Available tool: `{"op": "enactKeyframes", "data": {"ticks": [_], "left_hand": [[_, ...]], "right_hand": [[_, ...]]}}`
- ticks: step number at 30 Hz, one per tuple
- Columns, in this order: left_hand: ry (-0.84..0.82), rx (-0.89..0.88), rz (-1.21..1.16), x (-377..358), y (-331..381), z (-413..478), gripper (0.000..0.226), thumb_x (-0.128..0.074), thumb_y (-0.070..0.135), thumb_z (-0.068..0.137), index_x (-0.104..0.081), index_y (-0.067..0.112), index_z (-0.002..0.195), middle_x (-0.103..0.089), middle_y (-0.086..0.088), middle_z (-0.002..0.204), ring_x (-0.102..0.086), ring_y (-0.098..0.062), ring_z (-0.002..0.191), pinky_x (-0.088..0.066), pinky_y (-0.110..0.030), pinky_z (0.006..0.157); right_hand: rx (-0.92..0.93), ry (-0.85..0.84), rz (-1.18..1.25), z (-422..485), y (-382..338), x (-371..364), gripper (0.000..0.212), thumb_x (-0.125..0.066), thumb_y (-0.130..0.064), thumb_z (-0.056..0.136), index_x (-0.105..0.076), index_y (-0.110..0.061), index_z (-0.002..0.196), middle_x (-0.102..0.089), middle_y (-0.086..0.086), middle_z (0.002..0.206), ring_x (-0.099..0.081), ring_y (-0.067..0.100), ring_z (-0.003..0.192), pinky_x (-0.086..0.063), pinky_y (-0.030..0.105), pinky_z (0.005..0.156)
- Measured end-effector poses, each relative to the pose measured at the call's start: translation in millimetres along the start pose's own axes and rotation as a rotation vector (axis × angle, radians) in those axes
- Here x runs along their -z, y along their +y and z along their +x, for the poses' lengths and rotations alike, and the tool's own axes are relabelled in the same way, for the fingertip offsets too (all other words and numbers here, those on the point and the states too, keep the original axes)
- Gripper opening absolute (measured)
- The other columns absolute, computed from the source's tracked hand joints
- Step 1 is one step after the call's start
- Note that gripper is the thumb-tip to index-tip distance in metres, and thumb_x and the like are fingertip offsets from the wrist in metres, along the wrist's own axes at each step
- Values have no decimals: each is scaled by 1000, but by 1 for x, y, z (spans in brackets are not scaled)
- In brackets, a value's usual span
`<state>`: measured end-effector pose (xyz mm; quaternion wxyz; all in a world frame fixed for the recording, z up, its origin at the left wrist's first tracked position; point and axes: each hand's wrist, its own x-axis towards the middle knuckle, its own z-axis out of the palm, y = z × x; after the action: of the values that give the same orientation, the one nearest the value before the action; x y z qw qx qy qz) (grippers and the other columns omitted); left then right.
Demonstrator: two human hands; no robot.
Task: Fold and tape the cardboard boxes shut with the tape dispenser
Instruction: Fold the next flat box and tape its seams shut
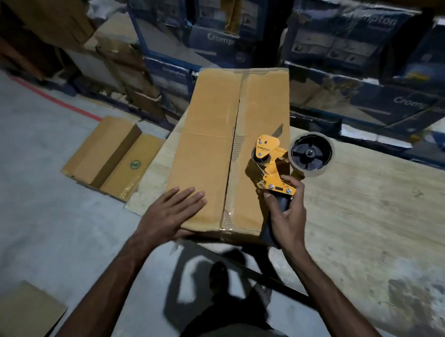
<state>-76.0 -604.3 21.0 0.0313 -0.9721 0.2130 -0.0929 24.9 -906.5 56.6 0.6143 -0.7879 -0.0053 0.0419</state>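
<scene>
Warehouse floor: right hand (285,216) grips tape dispenser (275,163) above box (207,148).

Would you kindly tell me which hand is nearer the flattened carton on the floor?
Left. The left hand rests flat on the near-left corner of the closed box, toward the flattened carton; the right hand grips the tape dispenser at the box's right side, farther off.

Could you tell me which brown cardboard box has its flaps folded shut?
The big box under the left hand; the floor box at left lies open.
</scene>
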Motion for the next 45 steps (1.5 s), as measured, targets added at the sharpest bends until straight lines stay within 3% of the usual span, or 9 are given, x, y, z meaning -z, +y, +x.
{"op": "enactKeyframes", "data": {"ticks": [3,7,13,20,24,28,31,36,45], "left_hand": [[-118,94,1,8,-22,-6,105,-85,56,72,-39,22,160,-30,0,169,-31,-25,155,-35,-49,119],[-204,459,-87,19,-43,-17,122,-93,47,63,-25,36,164,-15,1,173,-19,-28,158,-35,-53,116],[39,866,-420,10,-20,-29,124,-96,33,67,-21,25,165,-9,0,174,-24,-32,152,-38,-55,115],[406,1219,-1070,23,1,-48,106,-88,3,78,-30,28,163,-39,9,162,-37,-5,146,-35,-31,119],[447,1212,-1233,31,-20,-69,64,-64,-12,90,-62,28,140,-65,10,138,-59,12,118,-50,-30,110],[469,1311,-1273,35,-38,-84,42,-60,-3,94,-76,22,124,-75,15,116,-69,-1,109,-56,-39,103],[487,1467,-1461,45,-49,-84,23,-64,13,100,-75,7,119,-80,-5,103,-76,-8,86,-60,-20,69],[288,1584,-2179,72,-73,-88,64,-47,43,109,-55,-17,130,-65,-38,122,-78,-35,80,-64,-33,61],[304,1459,-2541,86,-85,-101,62,-39,36,112,-34,-11,152,-53,-45,135,-74,-48,97,-65,-47,68]], "right_hand": [[14,10,-31,-4,-5,-27,43,-71,-29,97,-47,-39,132,-70,-26,93,-58,2,64,-42,37,56],[-1,62,-21,-7,-14,-68,42,-66,-49,92,-44,-49,128,-70,-5,110,-65,24,86,-49,37,67],[70,160,-135,-9,-20,-87,42,-69,-40,93,-47,-36,130,-61,-14,77,-59,10,66,-48,37,59],[192,64,-253,-20,-26,-90,43,-72,-29,95,-48,-38,129,-67,-10,108,-65,22,98,-54,42,81],[355,-251,-330,-29,-44,-89,46,-69,-24,98,-46,-33,136,-73,-4,94,-65,12,72,-50,36,57],[557,-529,-477,-27,-74,-106,45,-65,-17,100,-45,-32,138,-65,-7,74,-58,8,58,-44,38,52],[689,-622,-563,-28,-95,-129,42,-63,-18,99,-48,-28,137,-55,-22,70,-53,-1,60,-35,23,53],[841,-736,-610,-28,-117,-161,37,-63,-19,100,-52,-23,135,-52,-33,79,-50,-6,63,-32,14,55],[907,-823,-617,-24,-115,-165,37,-59,-27,100,-49,-30,136,-61,-13,82,-49,-2,60,-35,23,52]]}}
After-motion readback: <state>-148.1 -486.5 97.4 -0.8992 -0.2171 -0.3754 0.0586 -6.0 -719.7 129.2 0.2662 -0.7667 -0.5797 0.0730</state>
